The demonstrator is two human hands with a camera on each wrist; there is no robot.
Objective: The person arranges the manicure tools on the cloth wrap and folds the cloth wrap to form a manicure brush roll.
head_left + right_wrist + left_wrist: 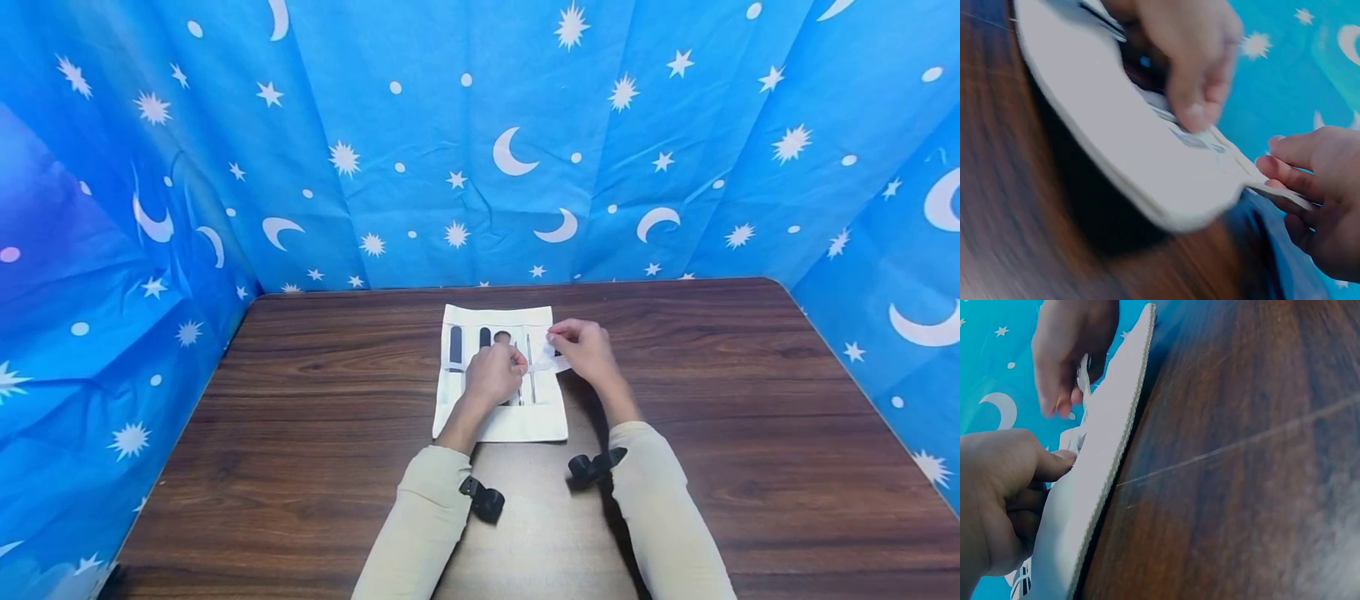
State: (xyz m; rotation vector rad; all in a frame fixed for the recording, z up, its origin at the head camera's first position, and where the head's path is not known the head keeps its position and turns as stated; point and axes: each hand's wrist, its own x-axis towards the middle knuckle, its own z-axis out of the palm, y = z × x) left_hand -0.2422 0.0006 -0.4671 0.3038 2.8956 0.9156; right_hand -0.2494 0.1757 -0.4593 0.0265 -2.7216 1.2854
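A white fabric tool roll [517, 427] lies spread out on the table, with a pale band crossing its middle. Two dark flat tools [456, 346] fill slots at its left, and slim metal tools [532, 367] stand in slots at its right. A round brownish piece [502, 337] shows just above my left hand. My left hand [493, 373] has curled fingers and seems to pinch the band near the slim tools; its fingertips are partly hidden. At the roll's right edge, my right hand [588, 354] pinches the loose white strip [1288, 197] between thumb and fingers.
The brown wood-grain table [315, 467] extends around the roll on all sides. A blue curtain [420, 167] with moons and stars hangs behind and beside it. Black wrist cameras [487, 504] are strapped over both sleeves.
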